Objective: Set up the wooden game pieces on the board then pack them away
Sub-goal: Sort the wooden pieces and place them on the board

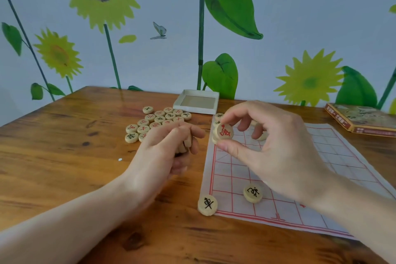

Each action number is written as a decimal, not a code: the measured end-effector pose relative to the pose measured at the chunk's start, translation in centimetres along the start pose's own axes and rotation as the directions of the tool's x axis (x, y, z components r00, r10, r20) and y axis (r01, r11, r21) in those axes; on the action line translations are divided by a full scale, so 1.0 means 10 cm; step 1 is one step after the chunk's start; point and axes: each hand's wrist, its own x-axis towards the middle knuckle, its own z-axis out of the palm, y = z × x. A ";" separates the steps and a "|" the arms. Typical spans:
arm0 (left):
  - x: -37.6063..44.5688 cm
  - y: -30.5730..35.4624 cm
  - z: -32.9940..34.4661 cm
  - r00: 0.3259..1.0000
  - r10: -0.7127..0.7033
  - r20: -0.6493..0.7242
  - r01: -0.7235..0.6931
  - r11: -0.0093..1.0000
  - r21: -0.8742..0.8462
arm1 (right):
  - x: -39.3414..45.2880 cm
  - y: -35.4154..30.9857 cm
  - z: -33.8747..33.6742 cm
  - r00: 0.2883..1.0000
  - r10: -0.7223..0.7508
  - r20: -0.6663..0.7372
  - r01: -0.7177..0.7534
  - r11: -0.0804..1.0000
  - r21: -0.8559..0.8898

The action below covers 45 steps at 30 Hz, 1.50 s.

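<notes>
A white sheet board (pixel 334 163) with a red grid lies on the wooden table (pixel 64 156). My right hand (pixel 267 146) pinches a round wooden piece with a red character (pixel 224 131) between thumb and forefinger above the board's far left corner. Under it a few more pieces (pixel 218 116) lie near that corner. My left hand (pixel 169 150) is curled around several pieces, mostly hidden. Two black-marked pieces rest near me: one (pixel 207 204) at the board's near left corner, another (pixel 252 193) one column in. A loose pile of pieces (pixel 158 121) lies left of the board.
An open shallow white box (pixel 196 102) stands at the back of the table behind the pile. A flat printed box lid (pixel 362 119) lies at the far right. A sunflower-patterned wall runs along the table's far edge.
</notes>
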 end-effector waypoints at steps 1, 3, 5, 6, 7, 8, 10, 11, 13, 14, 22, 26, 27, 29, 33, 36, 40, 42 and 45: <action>0.00 -0.02 0.00 1.000 -0.005 -0.014 0.005 1.000 0.019 | -0.02 0.02 0.01 1.000 0.019 -0.012 -0.019 1.000 -0.001; -0.01 -0.03 0.00 1.000 0.010 -0.027 -0.008 0.998 0.066 | -0.06 0.07 0.03 0.998 0.055 -0.019 -0.055 0.999 -0.003; -0.01 -0.05 0.02 0.999 0.044 -0.028 -0.042 0.994 0.097 | -0.08 0.10 0.02 0.997 0.076 -0.017 -0.076 0.997 -0.002; -0.01 -0.05 0.02 0.998 0.053 -0.026 -0.050 0.994 0.101 | -0.08 0.10 0.01 0.996 0.084 -0.013 -0.084 0.996 -0.003; -0.01 -0.06 0.02 0.998 0.052 -0.022 -0.050 0.994 0.098 | -0.08 0.11 0.00 0.996 0.087 -0.010 -0.087 0.996 -0.003; -0.01 -0.06 0.02 0.999 0.046 -0.016 -0.044 0.995 0.094 | -0.07 0.11 -0.01 0.996 0.089 -0.009 -0.089 0.996 -0.003; 0.00 -0.06 0.03 0.999 0.036 0.000 -0.036 0.995 0.089 | -0.05 0.12 -0.03 0.996 0.091 -0.015 -0.091 0.996 -0.004; 0.01 -0.05 0.03 0.999 0.032 0.004 -0.032 0.996 0.085 | -0.05 0.13 -0.04 0.996 0.091 -0.018 -0.091 0.996 -0.006; 0.05 -0.04 0.06 1.000 0.020 0.007 -0.021 0.997 0.076 | -0.05 0.15 -0.05 0.995 0.095 -0.015 -0.095 0.995 -0.010; 0.07 -0.04 0.08 1.000 0.015 0.007 -0.016 0.997 0.074 | -0.05 0.15 -0.05 0.995 0.095 -0.012 -0.095 0.995 -0.011; 0.31 0.12 0.50 0.985 -0.037 0.167 0.027 0.998 0.061 | -0.25 0.20 -0.37 0.988 0.142 -0.063 -0.146 0.987 -0.065; 0.39 0.15 0.85 0.960 -0.079 0.269 0.083 0.997 -0.001 | -0.50 0.24 -0.64 0.965 0.217 -0.145 -0.230 0.970 -0.077; 0.40 0.15 0.97 0.952 -0.086 0.294 0.093 0.996 -0.010 | -0.59 0.25 -0.73 0.959 0.232 -0.165 -0.249 0.964 -0.093; 0.41 0.16 1.17 0.941 -0.080 0.330 0.095 0.995 -0.030 | -0.73 0.27 -0.87 0.947 0.259 -0.187 -0.284 0.951 -0.120; 0.47 0.17 1.56 0.911 -0.061 0.407 0.091 0.994 -0.054 | -1.01 0.35 -1.20 0.902 0.352 -0.250 -0.399 0.900 -0.172; 0.51 0.18 1.76 0.886 -0.093 0.455 0.115 0.993 -0.021 | -1.17 0.40 -1.39 0.875 0.387 -0.289 -0.448 0.874 -0.187; 0.53 0.19 1.92 0.834 -0.161 0.528 0.178 0.984 0.019 | -1.30 0.39 -1.52 0.870 0.399 -0.291 -0.469 0.852 -0.234; 0.53 0.21 1.99 0.822 -0.180 0.541 0.224 0.974 -0.016 | -1.34 0.40 -1.57 0.870 0.398 -0.290 -0.475 0.835 -0.279; 0.54 0.22 2.04 0.827 -0.213 0.520 0.314 0.943 -0.113 | -1.42 0.47 -1.60 0.859 0.421 -0.290 -0.503 0.797 -0.333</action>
